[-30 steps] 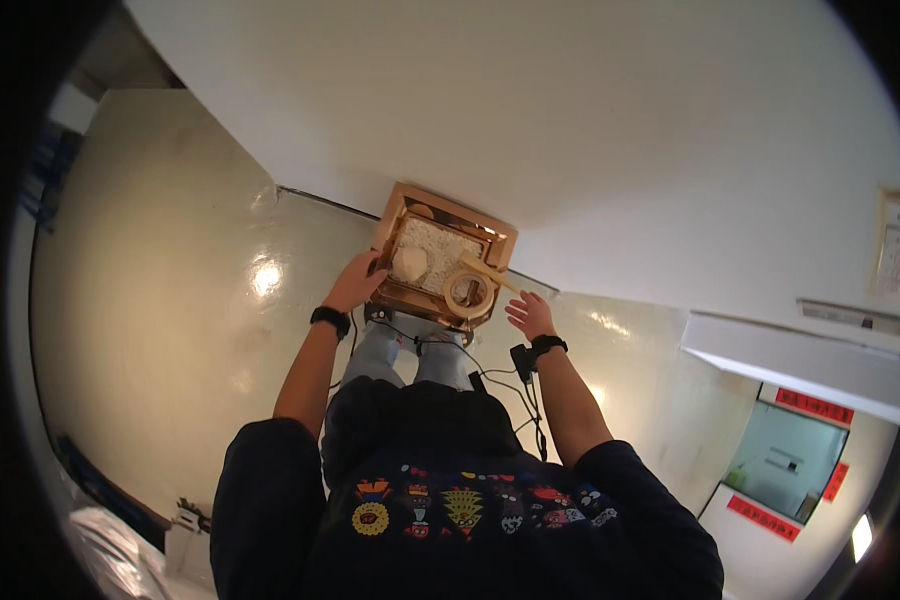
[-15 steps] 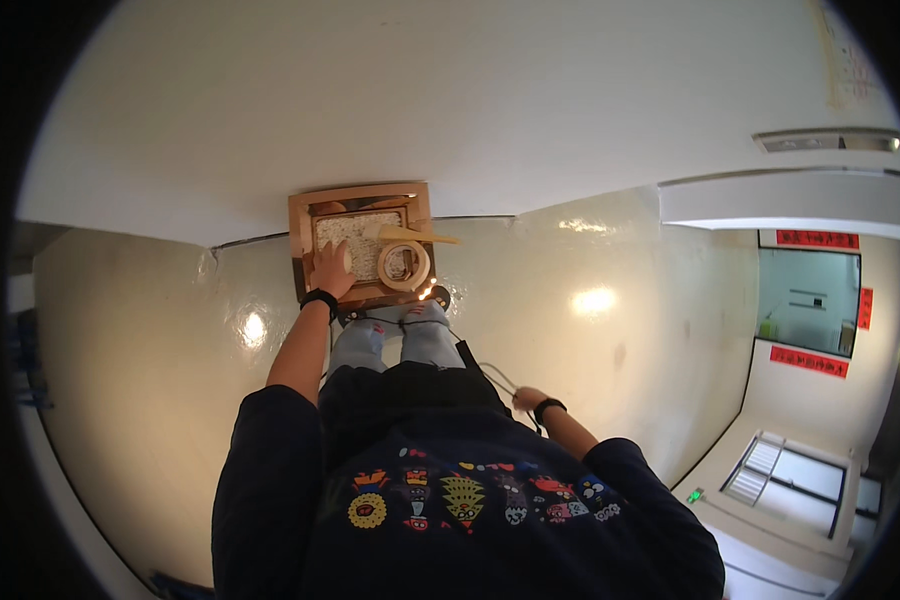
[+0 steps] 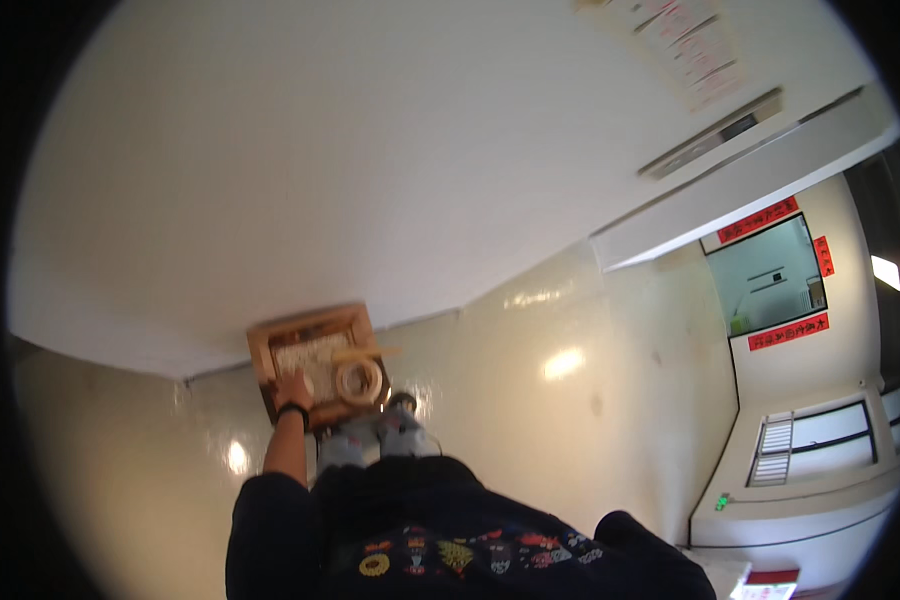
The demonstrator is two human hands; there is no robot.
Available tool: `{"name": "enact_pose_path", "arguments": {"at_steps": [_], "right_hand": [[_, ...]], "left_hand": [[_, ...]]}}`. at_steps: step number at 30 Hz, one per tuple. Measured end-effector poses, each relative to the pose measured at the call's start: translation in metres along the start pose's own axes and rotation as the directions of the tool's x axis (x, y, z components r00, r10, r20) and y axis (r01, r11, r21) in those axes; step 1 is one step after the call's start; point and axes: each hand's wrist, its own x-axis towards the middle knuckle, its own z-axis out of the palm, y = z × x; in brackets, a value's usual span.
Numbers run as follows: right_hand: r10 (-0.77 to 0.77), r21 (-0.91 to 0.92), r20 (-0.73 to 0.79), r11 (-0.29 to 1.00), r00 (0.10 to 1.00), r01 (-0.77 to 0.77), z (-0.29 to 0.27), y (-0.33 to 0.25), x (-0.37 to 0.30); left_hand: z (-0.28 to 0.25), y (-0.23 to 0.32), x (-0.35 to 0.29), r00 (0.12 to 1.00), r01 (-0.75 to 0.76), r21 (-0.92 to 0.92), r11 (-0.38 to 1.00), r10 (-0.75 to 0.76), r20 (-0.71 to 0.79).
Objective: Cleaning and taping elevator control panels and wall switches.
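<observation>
Seen from above, a person in a dark, cartoon-printed shirt [image 3: 465, 530] stands before a shiny brown box [image 3: 308, 317] set close against a pale wall [image 3: 270, 180]. The left arm is stretched forward, a black band [image 3: 292, 409] at its wrist, and the left hand [image 3: 292, 388] is inside the left part of the box. Just beside its fingers, partly covered by them, sits a pale rounded piece [image 3: 308, 384]. The fingers are bent downward over that spot; I cannot tell whether they grip it or only touch it. The right hand is out of view, so its fingers cannot be judged.

A bed of whitish grains [image 3: 305, 352] fills the box's middle, apparently giving loose items a level place to lie. A thick tan ring, like a tape roll [image 3: 342, 383], lies flat to the right, probably stable because of its broad side. Behind it, a tan stick [image 3: 375, 352] juts past the right rim, seemingly too long to fit from where it lies. The person's feet and grey-blue trousers [image 3: 355, 442] are close to the box, which likely keeps it within arm's length.
</observation>
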Motion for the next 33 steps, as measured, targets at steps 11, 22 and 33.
{"name": "enact_pose_path", "arguments": {"at_steps": [11, 22, 33], "right_hand": [[-0.273, -0.065, -0.533, 0.957, 0.801, 0.284, -0.125, -0.055, 0.102], [-0.770, -0.378, -0.636, 0.368, 0.050, 0.850, -0.198, -0.278, -0.123], [-0.514, -0.126, -0.853, 0.027, -0.094, 0.992, -0.202, -0.244, -0.161]], "left_hand": [[-0.085, 0.004, -0.038, 0.976, -0.218, -0.794, 0.568, 0.126, -0.178], [-0.288, 0.135, -0.206, 0.663, -0.724, -0.631, 0.279, 0.535, -0.524], [-0.341, 0.263, -0.257, 0.222, -0.959, -0.266, 0.097, 0.840, -0.496]]}}
